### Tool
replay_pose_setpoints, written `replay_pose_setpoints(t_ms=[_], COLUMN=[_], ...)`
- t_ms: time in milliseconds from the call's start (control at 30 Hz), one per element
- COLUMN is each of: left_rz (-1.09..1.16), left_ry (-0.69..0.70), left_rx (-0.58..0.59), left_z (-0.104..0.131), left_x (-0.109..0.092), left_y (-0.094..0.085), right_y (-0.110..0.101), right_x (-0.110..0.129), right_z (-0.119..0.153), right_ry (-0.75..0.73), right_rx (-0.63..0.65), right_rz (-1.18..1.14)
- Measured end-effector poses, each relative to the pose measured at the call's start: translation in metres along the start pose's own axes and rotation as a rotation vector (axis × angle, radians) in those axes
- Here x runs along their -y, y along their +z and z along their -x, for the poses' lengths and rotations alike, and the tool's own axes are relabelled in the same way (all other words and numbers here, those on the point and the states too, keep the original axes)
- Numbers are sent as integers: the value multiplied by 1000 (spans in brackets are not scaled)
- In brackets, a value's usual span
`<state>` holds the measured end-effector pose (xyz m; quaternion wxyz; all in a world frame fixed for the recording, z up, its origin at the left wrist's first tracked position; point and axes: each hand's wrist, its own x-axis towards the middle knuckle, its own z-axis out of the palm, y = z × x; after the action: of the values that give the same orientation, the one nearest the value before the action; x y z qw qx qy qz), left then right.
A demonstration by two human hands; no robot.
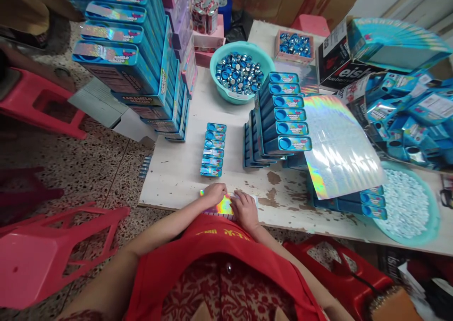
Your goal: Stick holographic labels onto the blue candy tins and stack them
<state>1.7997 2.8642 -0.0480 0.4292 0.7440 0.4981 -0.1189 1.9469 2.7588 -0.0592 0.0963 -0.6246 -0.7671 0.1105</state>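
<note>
Two bare hands meet over a shiny, rainbow-coloured iridescent strip (223,206) at the near edge of a white, worn-topped table (177,174), right in front of the wearer's bright red apron with yellow lettering (226,240). The left hand (214,194) has its fingers bent and held together, fingertips down at the strip's far side. The right hand (245,210) curves over the strip's right end, fingers slightly apart. Both touch the strip; whether either one pinches it cannot be told from above. Dark, evenly spaced lines cross the strip's near edge.

Just beyond the left hand, six small blue containers with printed ends (213,150) lie side by side in a row running away from the wearer. Farther back sits a round turquoise plastic basin (228,94) filled with small blue and silver caps (239,71). To its left rises a tall pile of blue printed boxes (141,80), some lettered "CARAMELO MACIZO". Right of centre, more blue containers stand stacked with their round-recessed ends facing the wearer (288,115), and a large silvery iridescent sheet (341,146) lies beside them, tilted over other containers. At the far right, a second turquoise basin (433,229) holds many small white pieces (405,203).

A pink plastic stool (28,259) stands on the speckled floor to the left, a red one (336,259) to the right.
</note>
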Motion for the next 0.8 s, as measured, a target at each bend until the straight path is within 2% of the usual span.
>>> replay_pose_setpoints(t_ms=[167, 233, 333, 400, 467, 533, 633, 700, 800], left_rz=[14, 23, 61, 285, 641, 907, 998, 943, 755], left_ry=[-2, 8, 65, 182, 307, 319, 172, 123, 129], left_rx=[-13, -19, -49, -71, -36, 41, 52, -36, -232], left_z=[-4, -4, 1, 9, 20, 30, 41, 43, 37], left_x=[1, 0, -4, -10, -17, -22, -24, -18, 2], left_y=[1, 1, -1, -5, -9, -15, -32, -51, -87], right_y=[-12, -23, -50, -71, -89, -102, -104, -96, -74], right_x=[2, 3, 5, 6, 9, 13, 22, 30, 43], right_z=[-10, -13, -17, -21, -29, -38, -58, -77, -116], right_ry=[44, 85, 196, 298, 378, 422, 480, 521, 553], right_rx=[25, 60, 75, 54, 22, -15, -94, -160, -288], right_rz=[-30, -94, -323, -508, -671, -792, -909, -971, -982])
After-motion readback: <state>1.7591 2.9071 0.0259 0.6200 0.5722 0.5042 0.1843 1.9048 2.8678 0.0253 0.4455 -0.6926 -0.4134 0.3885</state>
